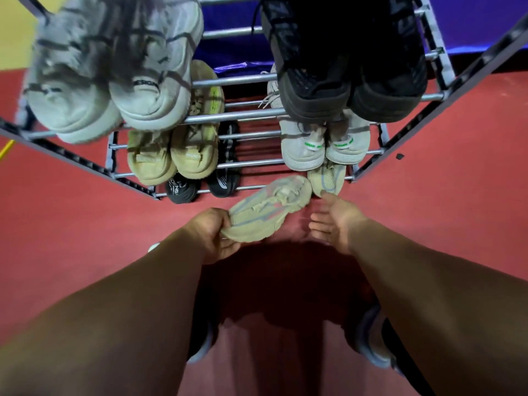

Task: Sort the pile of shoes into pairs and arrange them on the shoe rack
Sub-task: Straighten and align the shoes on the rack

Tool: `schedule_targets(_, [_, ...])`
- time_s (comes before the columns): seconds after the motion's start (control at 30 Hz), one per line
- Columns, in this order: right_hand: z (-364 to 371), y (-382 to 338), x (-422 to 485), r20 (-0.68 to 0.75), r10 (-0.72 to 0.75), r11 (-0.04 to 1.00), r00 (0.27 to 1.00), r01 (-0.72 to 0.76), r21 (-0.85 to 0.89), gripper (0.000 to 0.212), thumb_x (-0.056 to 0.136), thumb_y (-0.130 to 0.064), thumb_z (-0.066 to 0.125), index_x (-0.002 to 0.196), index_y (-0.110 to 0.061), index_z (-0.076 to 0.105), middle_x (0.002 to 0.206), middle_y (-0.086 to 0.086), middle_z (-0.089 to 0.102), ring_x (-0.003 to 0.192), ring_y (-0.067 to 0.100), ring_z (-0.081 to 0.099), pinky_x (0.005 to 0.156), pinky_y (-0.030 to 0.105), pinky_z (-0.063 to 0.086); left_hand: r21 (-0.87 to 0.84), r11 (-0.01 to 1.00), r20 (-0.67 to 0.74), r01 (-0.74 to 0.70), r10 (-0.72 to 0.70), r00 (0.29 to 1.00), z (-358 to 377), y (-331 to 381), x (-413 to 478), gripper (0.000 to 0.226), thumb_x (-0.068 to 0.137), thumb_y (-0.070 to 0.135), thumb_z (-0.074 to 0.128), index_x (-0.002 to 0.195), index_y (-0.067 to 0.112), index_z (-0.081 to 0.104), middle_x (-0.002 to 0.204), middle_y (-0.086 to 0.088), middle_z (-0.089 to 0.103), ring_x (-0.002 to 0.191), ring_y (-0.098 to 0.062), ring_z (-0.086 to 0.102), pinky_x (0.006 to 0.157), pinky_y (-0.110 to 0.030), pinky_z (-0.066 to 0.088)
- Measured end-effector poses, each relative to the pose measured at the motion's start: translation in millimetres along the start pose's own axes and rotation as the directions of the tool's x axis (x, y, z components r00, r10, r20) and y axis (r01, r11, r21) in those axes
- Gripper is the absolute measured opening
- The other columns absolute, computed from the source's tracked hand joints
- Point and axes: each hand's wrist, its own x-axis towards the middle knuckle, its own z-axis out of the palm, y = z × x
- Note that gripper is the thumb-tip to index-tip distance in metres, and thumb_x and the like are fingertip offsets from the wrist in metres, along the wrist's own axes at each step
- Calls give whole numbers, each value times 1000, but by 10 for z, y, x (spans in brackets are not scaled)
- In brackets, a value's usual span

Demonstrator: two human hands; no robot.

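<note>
My left hand (213, 234) grips the heel of a beige sneaker (268, 208), which hangs low over the red floor with its toe toward the rack. Its matching beige sneaker (327, 178) sits on the lowest shelf of the metal shoe rack (243, 120), at the right. My right hand (334, 221) is open just in front of that shoe, fingers spread, holding nothing. Grey-white sneakers (114, 81) and black sneakers (348, 70) fill the top shelf. Cream sneakers (174, 155) and grey sneakers with green tabs (323, 144) stand on the middle shelf. Black sneakers (203, 185) sit on the lowest shelf, left.
The rack stands on a red floor (443, 195), against a purple-blue backdrop (471, 21). My own feet in dark shoes (371, 344) show below, between my forearms. A yellow stick (7, 150) pokes in at the left edge.
</note>
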Motion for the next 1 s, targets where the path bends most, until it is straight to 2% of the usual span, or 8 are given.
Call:
schedule_targets(0.03, [15,22,-10,5,-1,1000,1000,1,23,55,98,-62,50,116,-13,67,134,25,64,129,55,46,101,50,54,15,1000,12,13,-13,1000,-71,-24,-15,27,68,7,42,87,16,60,72,-3,61,64,-21,62,66,-30,52])
schedule_targets(0.07, [28,46,-16,19,-3,999,1000,2,51,61,96,-67,48,119,-14,67,133,26,64,105,15,46,107,51,50,33,999,29,23,-24,999,-137,-36,-30,25,67,8,42,84,16,58,70,-2,57,63,-20,60,66,-29,50])
schedule_targets(0.1, [36,72,-29,32,0,997,999,-3,81,65,94,-72,46,122,-17,67,123,21,71,103,31,67,105,49,51,63,997,49,31,-34,998,-197,-40,-45,23,65,9,43,81,17,58,67,-1,54,61,-19,58,66,-28,50])
schedule_targets(0.27, [41,193,-69,-4,50,997,999,-50,51,54,84,-66,67,113,-21,74,97,3,81,82,22,77,67,34,60,192,981,145,32,-61,988,-345,72,-78,16,65,16,54,78,17,62,70,2,57,60,-15,60,62,-26,56])
schedule_targets(0.43, [8,300,-81,193,129,991,973,-135,19,46,88,-53,70,120,-19,73,107,3,79,81,21,76,62,31,57,-106,981,50,-160,166,985,-99,263,-15,12,84,11,57,93,15,64,78,-1,66,63,-16,68,69,-35,62])
schedule_targets(0.6, [-30,294,-104,280,75,961,957,-145,237,30,92,-31,69,116,-12,74,110,8,78,80,23,77,56,30,59,-275,934,57,-230,255,965,224,386,47,11,89,9,63,99,10,67,91,-3,71,85,-17,68,71,-31,63])
schedule_targets(0.83, [117,116,-46,235,-34,872,971,-86,482,21,96,-21,64,113,-10,69,99,10,79,80,23,78,77,42,64,-124,971,197,-207,228,953,699,303,-23,27,94,21,65,120,15,67,129,-4,63,111,-27,64,87,-39,55])
schedule_targets(1.0, [409,-95,51,208,-69,850,976,-52,525,33,101,-28,63,131,-13,64,122,13,74,99,27,75,81,42,63,-64,973,266,-222,231,936,912,330,-41,34,95,28,65,129,24,62,129,1,66,123,-29,60,109,-45,46])
